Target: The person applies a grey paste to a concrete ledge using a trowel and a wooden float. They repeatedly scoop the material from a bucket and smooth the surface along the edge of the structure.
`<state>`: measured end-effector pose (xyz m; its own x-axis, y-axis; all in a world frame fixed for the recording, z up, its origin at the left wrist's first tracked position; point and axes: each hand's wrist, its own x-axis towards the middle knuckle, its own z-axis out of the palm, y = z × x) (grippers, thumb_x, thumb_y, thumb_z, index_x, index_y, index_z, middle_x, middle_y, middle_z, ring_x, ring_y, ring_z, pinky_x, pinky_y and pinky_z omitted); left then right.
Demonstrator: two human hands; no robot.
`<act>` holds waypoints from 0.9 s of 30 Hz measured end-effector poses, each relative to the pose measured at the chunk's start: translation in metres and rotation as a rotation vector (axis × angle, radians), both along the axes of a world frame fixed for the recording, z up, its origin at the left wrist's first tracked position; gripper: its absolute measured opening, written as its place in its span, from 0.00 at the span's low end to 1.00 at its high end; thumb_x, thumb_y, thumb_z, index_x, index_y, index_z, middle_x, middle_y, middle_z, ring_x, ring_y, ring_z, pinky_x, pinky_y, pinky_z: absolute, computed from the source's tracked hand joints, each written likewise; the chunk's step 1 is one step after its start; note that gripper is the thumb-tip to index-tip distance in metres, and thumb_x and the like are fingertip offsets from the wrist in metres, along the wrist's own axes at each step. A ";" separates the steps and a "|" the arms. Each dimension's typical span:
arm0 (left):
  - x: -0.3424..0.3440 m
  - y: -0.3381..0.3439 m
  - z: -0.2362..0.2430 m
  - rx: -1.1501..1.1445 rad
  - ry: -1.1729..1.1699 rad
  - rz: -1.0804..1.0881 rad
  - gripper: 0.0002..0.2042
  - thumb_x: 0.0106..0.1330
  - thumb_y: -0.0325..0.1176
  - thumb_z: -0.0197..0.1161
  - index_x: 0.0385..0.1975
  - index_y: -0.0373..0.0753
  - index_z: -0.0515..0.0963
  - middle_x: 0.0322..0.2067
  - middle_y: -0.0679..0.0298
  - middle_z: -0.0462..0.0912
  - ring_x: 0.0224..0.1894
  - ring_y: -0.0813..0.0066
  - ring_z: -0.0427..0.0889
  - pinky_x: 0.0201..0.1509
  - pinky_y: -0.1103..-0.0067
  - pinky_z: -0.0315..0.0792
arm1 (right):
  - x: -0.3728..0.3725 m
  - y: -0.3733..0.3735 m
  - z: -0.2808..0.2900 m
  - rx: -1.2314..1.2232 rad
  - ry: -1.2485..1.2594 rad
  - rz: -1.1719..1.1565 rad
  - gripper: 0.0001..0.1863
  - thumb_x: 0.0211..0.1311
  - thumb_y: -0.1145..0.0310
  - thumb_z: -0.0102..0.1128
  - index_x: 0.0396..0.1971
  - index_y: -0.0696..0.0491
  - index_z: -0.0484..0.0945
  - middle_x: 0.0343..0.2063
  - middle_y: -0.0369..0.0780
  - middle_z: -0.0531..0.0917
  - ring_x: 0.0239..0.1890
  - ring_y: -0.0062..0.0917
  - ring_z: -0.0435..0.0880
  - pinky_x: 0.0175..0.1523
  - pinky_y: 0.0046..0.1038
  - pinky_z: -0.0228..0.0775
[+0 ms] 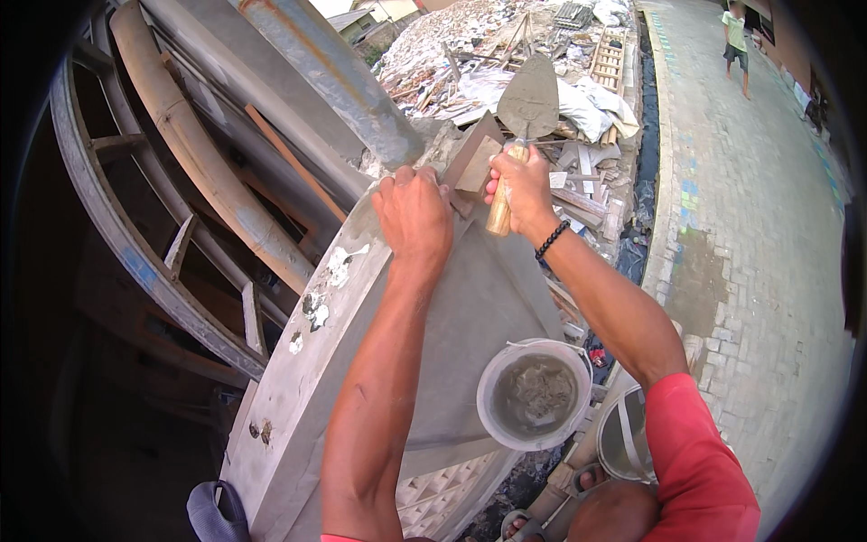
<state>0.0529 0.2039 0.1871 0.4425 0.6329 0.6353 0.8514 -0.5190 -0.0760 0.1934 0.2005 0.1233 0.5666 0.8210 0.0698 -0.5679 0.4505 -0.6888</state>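
My right hand (524,191) is wrapped round the pale wooden handle of a pointing trowel (529,98). The blade points away from me, and grey mortar coats it. My left hand (414,215) is curled at the far end of a grey concrete ledge (302,361); its fingertips are hidden. Just right of it, a brown wooden board (473,155) stands against the corner of the plastered wall (483,303). Below my right forearm is a white bucket (484,397) with wet grey mortar inside.
A second bucket (623,434) stands near my feet. A steel pipe (334,77) rises beyond my left hand. Bamboo (194,144) and a wooden ladder (131,257) lean at the left. Rubble (433,54) lies ahead, beside a drain (646,181) and paved lane (759,217), where a person (734,45) walks.
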 end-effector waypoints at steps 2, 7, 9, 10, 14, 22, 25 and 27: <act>0.000 0.002 -0.004 0.031 -0.011 -0.012 0.08 0.60 0.34 0.67 0.37 0.40 0.85 0.36 0.58 0.82 0.44 0.59 0.77 0.50 0.65 0.67 | 0.001 -0.002 0.000 0.002 -0.005 0.001 0.16 0.54 0.75 0.60 0.41 0.54 0.65 0.22 0.35 0.74 0.16 0.19 0.75 0.18 0.27 0.72; 0.000 0.004 -0.011 0.092 -0.014 -0.029 0.05 0.61 0.33 0.64 0.32 0.43 0.86 0.34 0.61 0.81 0.42 0.62 0.77 0.47 0.67 0.67 | 0.003 -0.002 -0.001 -0.006 -0.002 -0.001 0.17 0.54 0.76 0.59 0.42 0.54 0.65 0.22 0.35 0.74 0.16 0.19 0.75 0.18 0.27 0.72; -0.003 0.007 -0.015 0.142 -0.012 -0.042 0.06 0.61 0.33 0.62 0.31 0.44 0.86 0.33 0.62 0.81 0.41 0.64 0.77 0.46 0.68 0.67 | 0.001 -0.002 0.000 0.005 -0.001 0.005 0.17 0.53 0.76 0.59 0.42 0.54 0.65 0.22 0.36 0.74 0.16 0.19 0.75 0.19 0.27 0.72; -0.002 0.007 -0.015 0.157 -0.017 -0.041 0.05 0.60 0.33 0.64 0.31 0.44 0.86 0.33 0.62 0.81 0.41 0.62 0.77 0.47 0.68 0.68 | 0.001 -0.001 0.000 0.013 0.000 0.005 0.17 0.53 0.76 0.59 0.42 0.54 0.65 0.22 0.36 0.74 0.16 0.19 0.76 0.19 0.27 0.72; -0.001 0.006 -0.017 0.186 -0.009 -0.030 0.05 0.59 0.32 0.68 0.32 0.43 0.86 0.34 0.61 0.82 0.41 0.60 0.78 0.47 0.67 0.69 | 0.001 -0.001 -0.002 -0.009 0.001 -0.001 0.17 0.53 0.75 0.59 0.42 0.54 0.65 0.23 0.36 0.74 0.16 0.19 0.76 0.19 0.27 0.72; 0.015 -0.012 -0.018 0.125 -0.004 0.014 0.22 0.53 0.46 0.74 0.39 0.34 0.81 0.39 0.56 0.81 0.46 0.57 0.75 0.50 0.65 0.67 | 0.002 0.002 -0.005 0.014 0.042 0.019 0.17 0.55 0.73 0.61 0.42 0.56 0.66 0.24 0.36 0.75 0.17 0.20 0.76 0.19 0.28 0.73; 0.019 -0.015 -0.020 0.108 0.007 0.072 0.27 0.52 0.51 0.74 0.39 0.32 0.80 0.41 0.55 0.81 0.48 0.57 0.73 0.50 0.65 0.66 | 0.002 0.004 -0.007 0.062 0.046 0.034 0.17 0.56 0.72 0.62 0.42 0.56 0.66 0.24 0.37 0.75 0.18 0.20 0.76 0.19 0.28 0.73; 0.020 -0.013 -0.019 0.077 0.030 0.081 0.29 0.52 0.54 0.74 0.39 0.31 0.80 0.41 0.55 0.81 0.49 0.57 0.72 0.51 0.65 0.66 | 0.005 0.008 -0.010 0.091 0.041 0.042 0.17 0.56 0.72 0.62 0.42 0.57 0.67 0.24 0.37 0.75 0.18 0.20 0.77 0.19 0.28 0.73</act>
<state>0.0729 0.1908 0.1678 0.4115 0.6173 0.6706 0.8871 -0.4401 -0.1392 0.1982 0.2083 0.1136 0.5356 0.8355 0.1226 -0.6148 0.4854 -0.6217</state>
